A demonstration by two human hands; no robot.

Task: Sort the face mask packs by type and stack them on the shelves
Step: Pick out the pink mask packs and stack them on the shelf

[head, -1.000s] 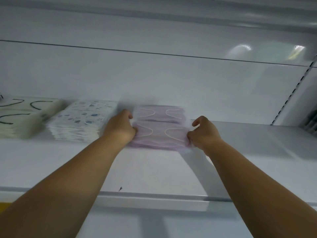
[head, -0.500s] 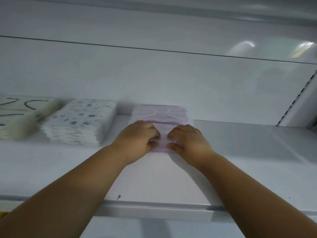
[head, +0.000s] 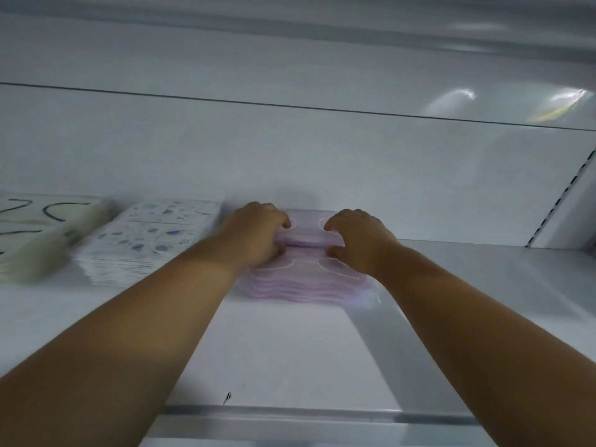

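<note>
Both hands (head: 309, 237) curled on purple mask packs (head: 306, 282)

Pink packs (head: 306, 285), blue-speckled white stack (head: 151, 240), white shelf (head: 290, 350).

White back panel (head: 290, 162) across the whole width, glossy and plain. Thin dark seam (head: 290, 106) along it, high up, dipping slightly toward the right. Two blurred patches of reflected light above that seam at the right: a whitish one (head: 451, 98) and a yellowish one (head: 564, 101). Slotted upright rail (head: 561, 201) slanting down the right edge, beside a white side panel (head: 571, 221). Grey band (head: 290, 30) overhead. Small dark speck (head: 227, 397) low in the view, left of centre.
</note>
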